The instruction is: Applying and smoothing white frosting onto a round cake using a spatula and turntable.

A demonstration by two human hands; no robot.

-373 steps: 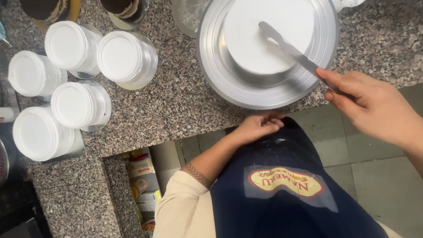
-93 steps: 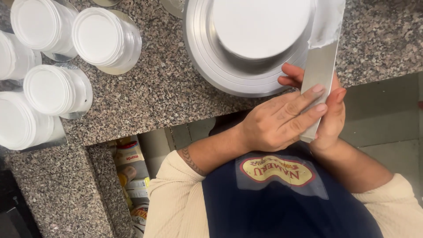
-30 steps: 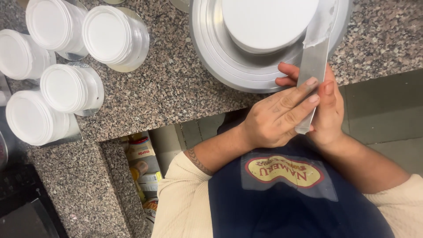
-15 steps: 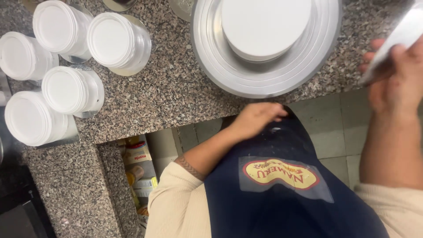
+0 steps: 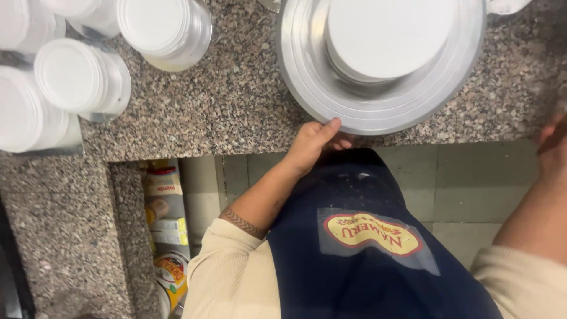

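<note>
1. At about nine o'clock of the frame stood several clear round jars with white flat lids (image 5: 74, 77), close together on the speckled brown granite counter (image 5: 236, 106). They were well apart from the hands.

2. Below the counter edge, at about seven o'clock, some colourful food packets (image 5: 165, 236) sat in an open shelf space.

3. The left hand (image 5: 316, 145) rested at the counter edge, near six o'clock of the round silver metal turntable (image 5: 307, 77). Its fingers were loosely curled, the thumb touched the rim of the turntable, and it held nothing.

4. On the turntable sat a smooth white round cake (image 5: 387, 35), roughly centred, its side wall visible on the left and at the bottom.

5. For working well here, I judge the left hand should turn the rim with light, even pushes, so the cake would not slide or wobble, and the fingers should stay under the edge, away from the white side.

6. The dark blue apron with an oval yellow patch (image 5: 366, 248) hung close to the counter; it would be better to keep it from brushing the turntable.

7. The right hand (image 5: 555, 147) was at three o'clock, mostly cut by the frame edge. I cannot tell if it was wide, narrow or holding something.
</note>
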